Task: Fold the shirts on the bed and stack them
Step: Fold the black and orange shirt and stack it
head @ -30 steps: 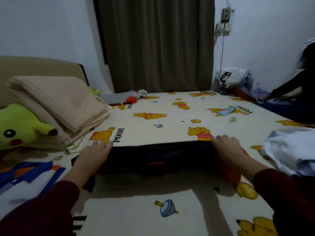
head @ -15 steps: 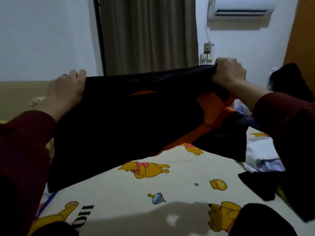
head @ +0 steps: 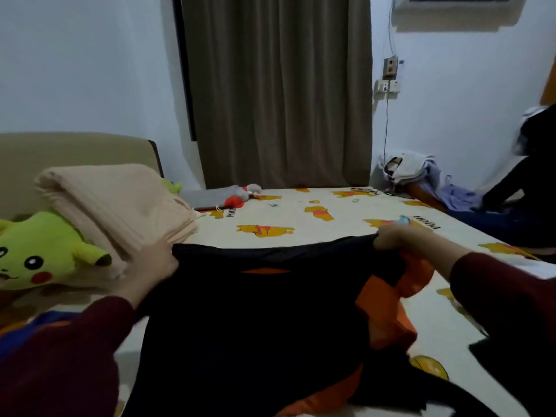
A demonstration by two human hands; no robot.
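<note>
Dim room: brown curtain (head: 279, 91) between pale walls (head: 84, 61).

shirt (head: 255, 320) on bed (head: 331, 233), blanket (head: 120, 212) left, plush toy (head: 39, 254) before blanket

Matt dark cloth shirt (head: 255, 311) at centre; ribbed beige knit blanket (head: 120, 206) and fuzzy plush toy (head: 39, 254) at left.
</note>
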